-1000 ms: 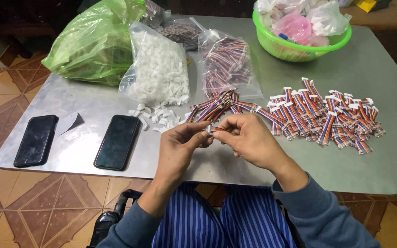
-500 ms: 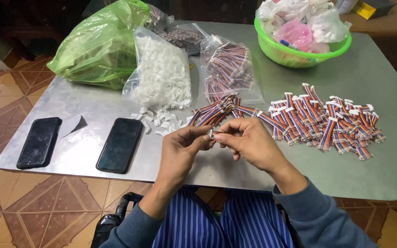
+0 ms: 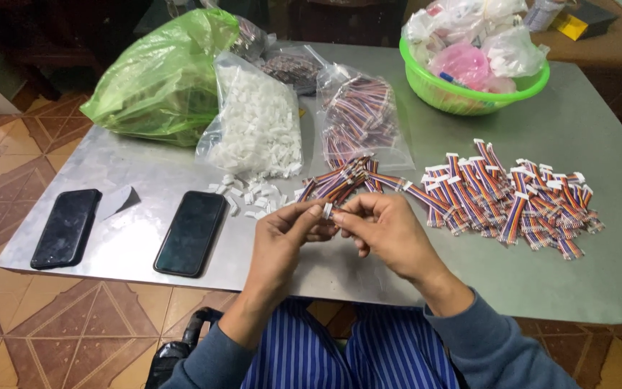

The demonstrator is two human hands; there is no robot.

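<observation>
Both hands meet above the near edge of the grey table (image 3: 599, 238). Left hand (image 3: 282, 238) and right hand (image 3: 386, 230) are fingertip to fingertip, pinched on 1 small white connector (image 3: 327, 209); whether a wire is attached to it I cannot tell.

Just behind the hands: loose bundle of striped ribbon cables (image 3: 340, 180) lying on the table, a scatter of white connector housings (image 3: 250, 196) to its left.

Right of the hands: a spread pile of finished cables with white ends (image 3: 512, 194).

Further back: clear bag of white housings (image 3: 257, 126), clear bag of striped cables (image 3: 360, 119), green plastic bag (image 3: 163, 79), green basin (image 3: 469, 97) stuffed with plastic bags.

Left side: 2 black phones lying flat, screens dark, 1 near the left hand (image 3: 191, 232), 1 by the table's left edge (image 3: 67, 227). Grey scrap of paper (image 3: 115, 201) between them.
</observation>
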